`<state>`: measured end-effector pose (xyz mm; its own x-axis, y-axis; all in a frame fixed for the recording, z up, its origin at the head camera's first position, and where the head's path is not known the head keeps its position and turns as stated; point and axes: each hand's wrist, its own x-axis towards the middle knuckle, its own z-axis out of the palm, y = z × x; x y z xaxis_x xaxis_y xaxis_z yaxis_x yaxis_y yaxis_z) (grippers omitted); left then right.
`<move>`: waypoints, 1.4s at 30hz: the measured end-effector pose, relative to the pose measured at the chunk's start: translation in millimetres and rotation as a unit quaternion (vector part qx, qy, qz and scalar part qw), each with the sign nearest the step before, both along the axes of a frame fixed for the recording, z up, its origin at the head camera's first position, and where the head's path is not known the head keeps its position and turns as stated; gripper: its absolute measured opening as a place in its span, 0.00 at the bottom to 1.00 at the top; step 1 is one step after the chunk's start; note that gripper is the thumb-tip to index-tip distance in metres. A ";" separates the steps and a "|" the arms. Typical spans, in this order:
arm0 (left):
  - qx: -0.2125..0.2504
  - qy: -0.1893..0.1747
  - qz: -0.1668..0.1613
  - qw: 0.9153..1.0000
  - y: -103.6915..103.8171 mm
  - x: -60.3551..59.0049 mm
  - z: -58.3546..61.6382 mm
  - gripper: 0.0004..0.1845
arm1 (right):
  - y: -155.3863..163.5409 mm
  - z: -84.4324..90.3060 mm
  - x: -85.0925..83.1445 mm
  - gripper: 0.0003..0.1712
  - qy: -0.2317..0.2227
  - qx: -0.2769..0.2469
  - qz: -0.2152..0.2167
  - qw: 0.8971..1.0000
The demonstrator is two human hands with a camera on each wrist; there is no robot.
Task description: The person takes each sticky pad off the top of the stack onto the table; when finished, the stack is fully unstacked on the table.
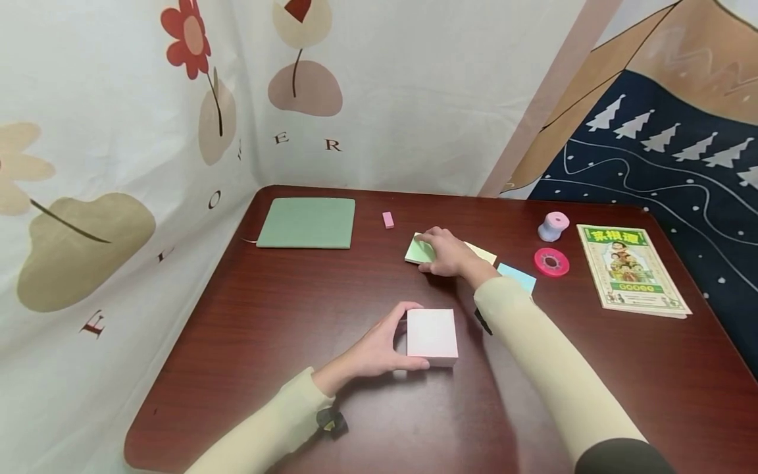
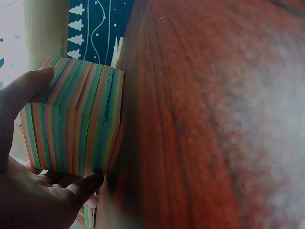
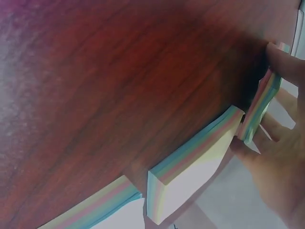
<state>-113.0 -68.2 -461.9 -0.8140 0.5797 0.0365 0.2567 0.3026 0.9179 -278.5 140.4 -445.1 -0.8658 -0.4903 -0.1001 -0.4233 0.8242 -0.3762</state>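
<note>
A thick block of note paper (image 1: 433, 336) with a pink top sits on the dark red table (image 1: 284, 309). My left hand (image 1: 398, 337) grips its left side, thumb on the far edge and fingers on the near edge. In the left wrist view the block's side (image 2: 76, 124) shows coloured stripes between my thumb (image 2: 24, 90) and fingers (image 2: 83, 183). My right hand (image 1: 441, 253) holds a thin green-topped pad (image 1: 416, 250) further back. The right wrist view shows this pad (image 3: 259, 105) pinched by its edges and tilted up off the table.
A yellow pad (image 1: 484, 253) and a blue pad (image 1: 518, 277) lie beside my right wrist. A green notebook (image 1: 308, 222) and a pink eraser (image 1: 387, 220) lie at the back. A pale tape spool (image 1: 553, 226), a pink tape roll (image 1: 551, 262) and a booklet (image 1: 630, 268) sit at the right.
</note>
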 end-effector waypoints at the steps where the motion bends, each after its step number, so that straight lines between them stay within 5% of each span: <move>1: 0.000 -0.001 0.000 1.000 0.1 0.1 -0.1 0.44 | -0.4 -0.1 -0.5 0.40 -0.003 0.005 -0.001 1.000; 11: 0.010 -0.008 -0.004 1.000 0.6 -0.3 -2.4 0.44 | -1.3 1.0 -1.2 0.39 -0.024 0.022 -0.011 0.999; 18: 0.009 -0.006 -0.003 1.000 0.7 -0.3 -3.6 0.45 | 0.8 5.8 3.4 0.41 0.012 0.031 0.004 0.999; 23: 0.009 -0.008 0.001 1.000 0.4 -0.2 -3.7 0.45 | 4.5 23.8 17.1 0.40 0.034 -0.007 0.016 0.999; 31: 0.005 -0.005 -0.002 1.000 0.7 -1.2 -4.8 0.46 | 13.1 51.6 70.5 0.35 0.034 -0.101 0.095 0.990; 37: 0.000 0.000 -0.004 1.000 1.1 -1.5 -4.6 0.47 | 16.8 57.3 120.5 0.34 0.015 -0.117 0.152 0.981; 42: -0.010 -0.002 0.004 1.000 0.8 -0.2 -2.9 0.49 | 18.0 53.9 150.6 0.39 0.016 -0.115 0.151 0.982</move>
<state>-113.3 -67.5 -464.8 -0.8183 0.5743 0.0211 0.2502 0.3230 0.9127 -127.8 158.5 -391.3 -0.6780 -0.7318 0.0694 -0.6505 0.5535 -0.5201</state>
